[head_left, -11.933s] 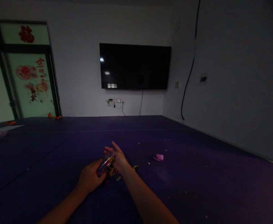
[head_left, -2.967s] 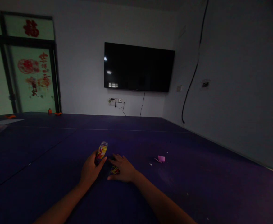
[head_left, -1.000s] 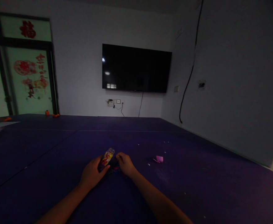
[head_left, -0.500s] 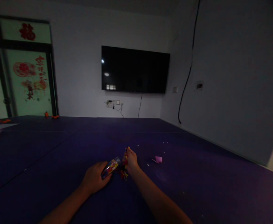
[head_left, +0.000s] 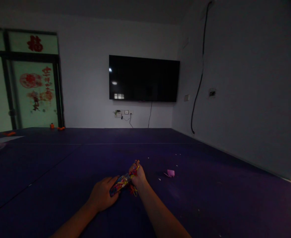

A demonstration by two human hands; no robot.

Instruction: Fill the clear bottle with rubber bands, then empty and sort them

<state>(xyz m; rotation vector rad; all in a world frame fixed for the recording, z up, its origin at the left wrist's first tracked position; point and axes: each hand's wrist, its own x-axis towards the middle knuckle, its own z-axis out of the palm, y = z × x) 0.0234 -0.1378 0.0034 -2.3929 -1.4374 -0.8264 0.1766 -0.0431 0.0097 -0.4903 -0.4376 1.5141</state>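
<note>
Several loops, pinched by right hand, are likely being fed into jar clasped by left hand, careful release being needed next.

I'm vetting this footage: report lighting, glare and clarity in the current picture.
Head view: dim overall, the purple surface very dark at bottom centre; head view: bright reflections on the black television; head view: colourful pieces by the jar too dim and small to count.

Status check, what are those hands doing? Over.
Left hand gripping tilted clear jar. Right hand at its mouth, holding colorful pieces. Pink scrap off to the right.
</note>
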